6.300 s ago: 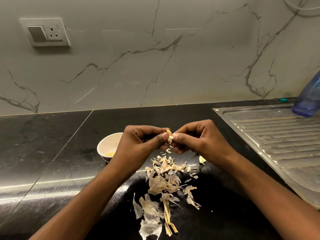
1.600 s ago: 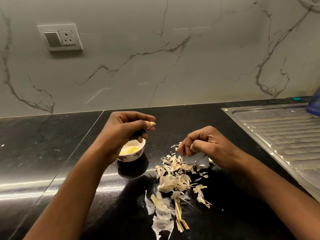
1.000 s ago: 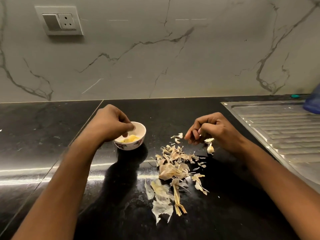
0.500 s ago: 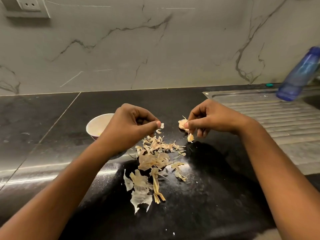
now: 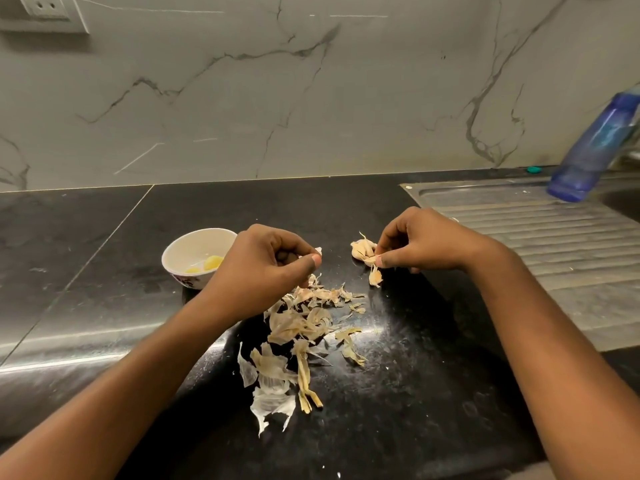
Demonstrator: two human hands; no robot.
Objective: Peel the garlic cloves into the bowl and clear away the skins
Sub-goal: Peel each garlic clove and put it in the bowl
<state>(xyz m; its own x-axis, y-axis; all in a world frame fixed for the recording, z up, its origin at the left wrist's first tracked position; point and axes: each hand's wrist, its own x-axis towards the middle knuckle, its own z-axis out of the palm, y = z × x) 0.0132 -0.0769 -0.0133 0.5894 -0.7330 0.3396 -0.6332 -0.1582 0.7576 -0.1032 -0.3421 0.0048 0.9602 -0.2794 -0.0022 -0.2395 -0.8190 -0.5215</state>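
Our hands are apart: right hand point(image 5: 426, 240) pinches a clove point(image 5: 363, 250), left hand point(image 5: 263, 268) curls, hold unclear; we should peel above the skins point(image 5: 301, 323).

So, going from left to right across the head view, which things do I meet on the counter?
From the left: bowl, left hand, garlic clove, right hand, sink drainboard, blue bottle.

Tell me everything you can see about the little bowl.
The bowl is small, white and looks ceramic, with a dark pattern low on its outside. It stands upright on the black counter, just left of the left hand, which hides part of its rim. Inside lie a few peeled yellow cloves.
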